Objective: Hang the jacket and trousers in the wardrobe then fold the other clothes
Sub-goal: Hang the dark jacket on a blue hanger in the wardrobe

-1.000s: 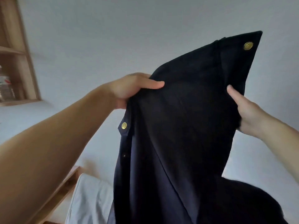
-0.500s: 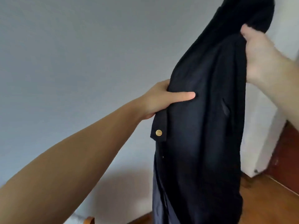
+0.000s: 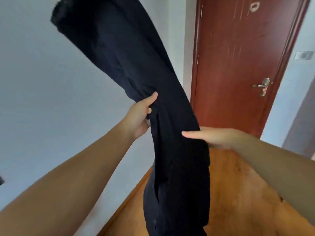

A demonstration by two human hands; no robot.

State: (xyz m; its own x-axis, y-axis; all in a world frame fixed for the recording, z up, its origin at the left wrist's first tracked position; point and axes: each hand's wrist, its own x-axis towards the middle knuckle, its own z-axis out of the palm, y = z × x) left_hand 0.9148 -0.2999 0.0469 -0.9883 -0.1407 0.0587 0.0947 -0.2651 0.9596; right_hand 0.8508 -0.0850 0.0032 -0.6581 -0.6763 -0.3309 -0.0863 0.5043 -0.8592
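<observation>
You held the dark navy garment up in front of you with both hands, at about its middle, so that its upper part swung up and to the left against the pale wall while its lower part hung down past the bottom edge of the view. Whether it was the jacket or the trousers could not be told from this angle. Your left hand gripped its left edge, thumb pressed over the cloth and fingers tucked behind, right beside a small gold button. Your right hand held the opposite edge, thumb lying straight across the front of the fabric and the other fingers hidden behind it. Behind the garment stood a closed reddish-brown door with a metal lever handle, and below it lay an orange wooden floor.
</observation>
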